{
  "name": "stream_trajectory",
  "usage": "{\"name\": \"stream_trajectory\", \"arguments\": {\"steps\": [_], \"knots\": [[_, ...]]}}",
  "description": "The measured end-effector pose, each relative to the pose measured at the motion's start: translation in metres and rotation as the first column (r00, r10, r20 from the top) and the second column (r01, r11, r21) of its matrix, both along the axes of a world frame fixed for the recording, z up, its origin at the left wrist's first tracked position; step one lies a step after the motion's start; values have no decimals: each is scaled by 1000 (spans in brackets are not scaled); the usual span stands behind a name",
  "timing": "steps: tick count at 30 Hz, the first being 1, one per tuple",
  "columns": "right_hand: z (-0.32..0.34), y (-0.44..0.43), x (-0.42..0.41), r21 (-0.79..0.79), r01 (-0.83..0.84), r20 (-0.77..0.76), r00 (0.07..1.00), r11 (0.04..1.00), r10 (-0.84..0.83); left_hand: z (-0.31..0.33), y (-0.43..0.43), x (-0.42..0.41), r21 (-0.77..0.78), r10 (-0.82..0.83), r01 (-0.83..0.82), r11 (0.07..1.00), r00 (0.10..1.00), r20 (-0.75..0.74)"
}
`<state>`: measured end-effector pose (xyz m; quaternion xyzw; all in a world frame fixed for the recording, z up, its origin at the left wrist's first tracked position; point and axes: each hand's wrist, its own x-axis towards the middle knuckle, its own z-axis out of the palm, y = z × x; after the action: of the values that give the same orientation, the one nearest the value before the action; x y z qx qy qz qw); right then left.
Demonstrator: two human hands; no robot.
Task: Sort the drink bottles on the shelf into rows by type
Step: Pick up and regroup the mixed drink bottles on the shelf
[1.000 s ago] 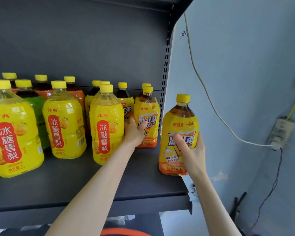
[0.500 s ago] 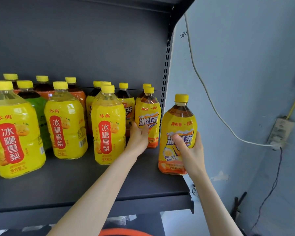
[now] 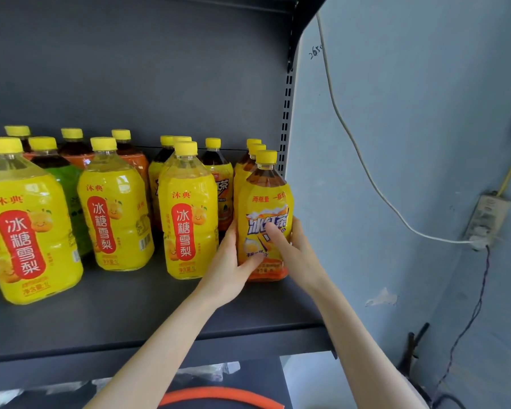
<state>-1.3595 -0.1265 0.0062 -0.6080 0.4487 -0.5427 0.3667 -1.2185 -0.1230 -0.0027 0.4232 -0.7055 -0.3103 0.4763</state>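
An iced black tea bottle (image 3: 265, 202) with a yellow cap and a yellow-orange label stands at the right end of the dark shelf (image 3: 130, 314). Both hands hold it: my left hand (image 3: 229, 261) cups its lower left side and my right hand (image 3: 292, 246) wraps its right side, thumb across the label. Two more tea bottles line up right behind it, only their caps (image 3: 254, 143) showing. To the left stand three yellow pear-drink bottles (image 3: 186, 208) in front, with a green-labelled bottle (image 3: 68, 184) and orange-labelled tea bottles (image 3: 77, 152) behind.
The shelf's slotted upright (image 3: 286, 113) rises just right of the held bottle. Beyond it is a pale blue wall (image 3: 410, 143) with a white cable (image 3: 351, 143) and a power strip (image 3: 488, 219). An orange ring (image 3: 219, 394) lies below the shelf.
My right hand carried the tea bottle from beyond the shelf's right edge leftward onto the shelf, in front of the tea row. My left hand left the rear tea bottle and took hold of this one.
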Motion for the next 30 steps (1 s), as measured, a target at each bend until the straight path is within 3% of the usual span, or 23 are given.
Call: {"name": "stream_trajectory", "arguments": {"steps": [12,23,30], "knots": [[9,-13,3,21,-111,20,994,994,110,5,-23,3,245,-138,191,951,966,-216],[19,-11,-10,73,-127,55,991,989,123,6,-25,7,277,-190,243,930,960,-205],[21,-12,-11,26,-195,70,979,981,192,3,-26,6,269,-168,212,939,969,-179]]}}
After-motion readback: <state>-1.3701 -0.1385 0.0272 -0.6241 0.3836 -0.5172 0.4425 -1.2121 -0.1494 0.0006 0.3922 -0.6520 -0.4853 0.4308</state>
